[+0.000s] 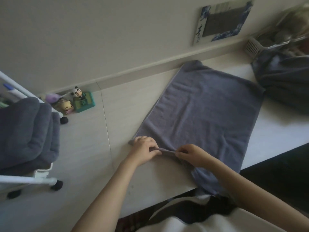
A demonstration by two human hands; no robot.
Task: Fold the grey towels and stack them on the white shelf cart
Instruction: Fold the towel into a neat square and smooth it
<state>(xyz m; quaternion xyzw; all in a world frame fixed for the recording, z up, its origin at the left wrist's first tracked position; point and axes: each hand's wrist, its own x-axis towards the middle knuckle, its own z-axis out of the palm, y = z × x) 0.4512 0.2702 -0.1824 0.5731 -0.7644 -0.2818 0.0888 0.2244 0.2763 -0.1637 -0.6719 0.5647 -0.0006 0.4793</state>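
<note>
A grey towel (202, 113) lies spread flat on the white table (275, 134), one end near the wall, the other hanging over the near edge. My left hand (143, 152) and my right hand (190, 154) sit close together at its near left edge, each pinching a raised fold of the cloth between them. Folded grey towels (28, 129) are stacked on the white shelf cart (41, 174) at the left. A heap of unfolded grey towels (284, 81) lies at the table's far right.
Small toy figures and a green box (76, 102) stand on the floor by the wall, beside the cart. A white slatted basket (254, 47) sits at the table's back right. A framed picture (222, 20) leans on the wall. The cart has black wheels (56, 183).
</note>
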